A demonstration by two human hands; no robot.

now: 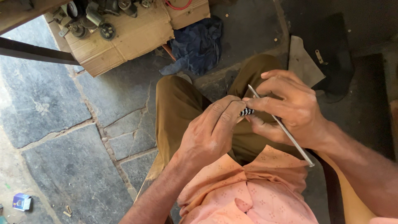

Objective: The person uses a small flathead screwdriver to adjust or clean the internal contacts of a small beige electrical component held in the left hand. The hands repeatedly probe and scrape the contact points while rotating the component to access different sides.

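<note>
Stone floor below — two hands, left hand (211,132) and right hand (290,110), fingers clamped on one small ribbed part (247,111), right also gripping one metal rod (286,130).

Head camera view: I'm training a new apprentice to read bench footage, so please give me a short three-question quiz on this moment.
1. True or false: the thin straight metal rod is in the right hand.
2. What does the left hand pinch with the right? A) the small dark ridged part B) a blue cloth C) a cardboard flap
3. Where does the flattened brown cardboard box with the grey metal machine parts lie in the picture?

Key: 1 true; 2 A; 3 upper left, on the stone floor.
</note>
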